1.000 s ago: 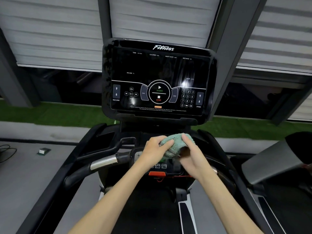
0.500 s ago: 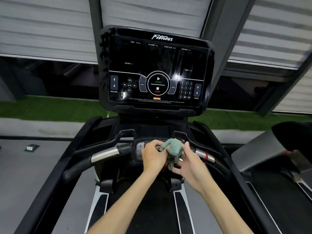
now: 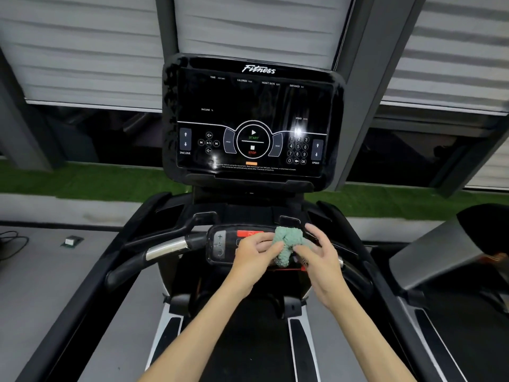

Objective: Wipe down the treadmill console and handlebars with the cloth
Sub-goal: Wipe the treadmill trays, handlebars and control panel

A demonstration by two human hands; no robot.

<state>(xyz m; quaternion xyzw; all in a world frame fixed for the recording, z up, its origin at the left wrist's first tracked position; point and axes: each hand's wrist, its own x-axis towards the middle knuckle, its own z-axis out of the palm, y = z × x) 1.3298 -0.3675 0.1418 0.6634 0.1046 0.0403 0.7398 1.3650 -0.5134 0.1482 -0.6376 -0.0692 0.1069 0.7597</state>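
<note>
L hand (image 3: pixel 254 252) is pinching the green cloth (image 3: pixel 287 242), now bunched up over the small button panel (image 3: pixel 220 244) btwn the handlebars (image 3: pixel 165 248). R hand (image 3: pixel 321 260) is letting go, fingers spreading loose vs. 1 s ago. Big screen console (image 3: pixel 252 119) isn't getting wiped yet.

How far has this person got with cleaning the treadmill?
Nothing looks clearly finished: the console screen shows glare, but I cannot tell whether it was wiped. In hand: the left hand grips the bunched green cloth over the small control panel, with the right hand touching it. Probably left to do: the screen and the left handlebar, which no hand touches.
</note>
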